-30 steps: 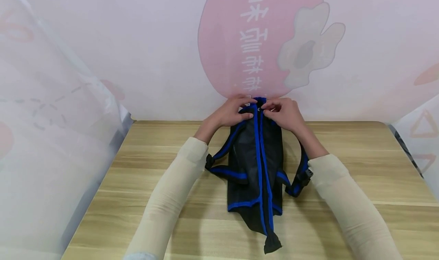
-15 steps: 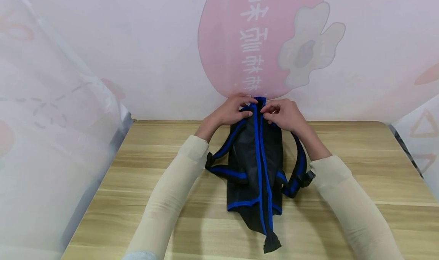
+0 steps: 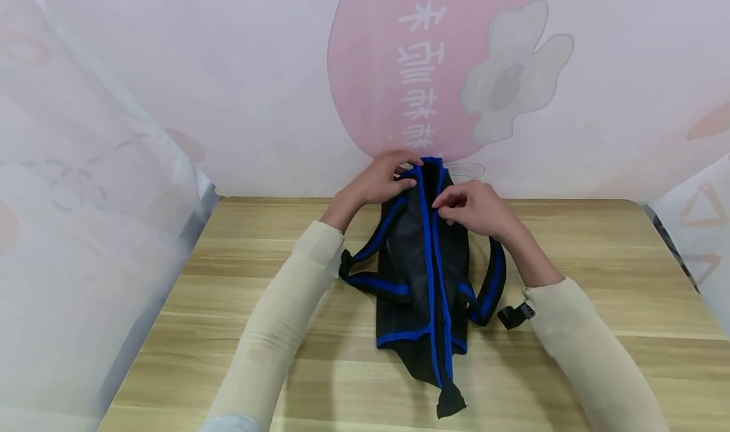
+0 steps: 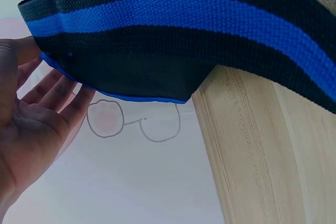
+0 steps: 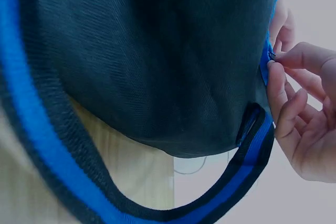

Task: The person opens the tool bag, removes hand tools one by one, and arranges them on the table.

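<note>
A black bag (image 3: 405,248) with blue edging and shoulder straps lies on the table, its top end against the back wall. Down its middle runs a zip (image 3: 436,267), parted near the top. My left hand (image 3: 377,180) grips the bag's upper left edge, thumb in front and fingers behind. In the left wrist view, that hand (image 4: 37,108) is partly cut off by the frame. My right hand (image 3: 476,209) pinches at the zip, a little below the left hand. The right wrist view shows the small zip pull (image 5: 271,56) between thumb and forefinger.
A strap (image 3: 493,283) loops out on the right, with a black buckle (image 3: 515,316) by the right sleeve. Another strap (image 3: 373,283) loops left. The wooden table (image 3: 245,305) meets a printed white wall sheet (image 3: 274,102) behind the bag.
My right hand has moved down along the zip, towards me. The gap at the bag's top has widened. My left hand stays nearly in place, shifting very slightly left.
</note>
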A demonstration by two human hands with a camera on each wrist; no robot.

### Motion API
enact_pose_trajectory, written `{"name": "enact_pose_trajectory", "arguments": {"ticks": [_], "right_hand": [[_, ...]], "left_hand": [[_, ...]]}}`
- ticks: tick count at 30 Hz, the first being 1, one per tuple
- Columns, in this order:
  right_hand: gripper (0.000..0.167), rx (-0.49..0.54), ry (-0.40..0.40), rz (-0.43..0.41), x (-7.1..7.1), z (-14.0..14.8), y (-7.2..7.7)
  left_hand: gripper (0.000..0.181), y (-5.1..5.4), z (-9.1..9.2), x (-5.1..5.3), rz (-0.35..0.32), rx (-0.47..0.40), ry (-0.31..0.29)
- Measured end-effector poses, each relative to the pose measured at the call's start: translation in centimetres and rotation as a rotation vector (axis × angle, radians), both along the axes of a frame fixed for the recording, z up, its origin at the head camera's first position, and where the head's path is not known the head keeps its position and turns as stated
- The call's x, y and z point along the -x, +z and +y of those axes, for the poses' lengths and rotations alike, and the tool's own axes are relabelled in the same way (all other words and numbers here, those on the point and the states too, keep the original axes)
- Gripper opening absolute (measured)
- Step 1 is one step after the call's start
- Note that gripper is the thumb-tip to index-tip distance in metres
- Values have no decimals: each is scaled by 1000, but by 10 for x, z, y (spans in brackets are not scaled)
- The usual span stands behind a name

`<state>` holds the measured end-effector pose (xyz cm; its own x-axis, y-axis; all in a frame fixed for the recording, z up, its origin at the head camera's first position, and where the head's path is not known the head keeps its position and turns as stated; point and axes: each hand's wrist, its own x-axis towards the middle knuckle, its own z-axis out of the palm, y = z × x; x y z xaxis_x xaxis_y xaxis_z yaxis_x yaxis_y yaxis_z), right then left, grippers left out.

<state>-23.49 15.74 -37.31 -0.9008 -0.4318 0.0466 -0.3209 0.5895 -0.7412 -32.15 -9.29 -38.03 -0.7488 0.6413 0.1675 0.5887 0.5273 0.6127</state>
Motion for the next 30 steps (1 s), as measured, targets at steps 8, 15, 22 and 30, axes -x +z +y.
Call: {"name": "enact_pose_trajectory", "arguments": {"ticks": [8, 15, 22, 30], "right_hand": [[13, 26, 38, -48, -21, 4, 1], [12, 115, 76, -54, -40, 7, -3], [11, 166, 82, -114, -60, 10, -6], [11, 229, 78, -179, -76, 12, -12]], "left_hand": [[42, -1, -3, 3, -31, -22, 19], [43, 1, -9, 2, -52, -30, 33], [43, 1, -14, 1, -63, -34, 41], [44, 1, -17, 1, -64, -63, 24]]}}
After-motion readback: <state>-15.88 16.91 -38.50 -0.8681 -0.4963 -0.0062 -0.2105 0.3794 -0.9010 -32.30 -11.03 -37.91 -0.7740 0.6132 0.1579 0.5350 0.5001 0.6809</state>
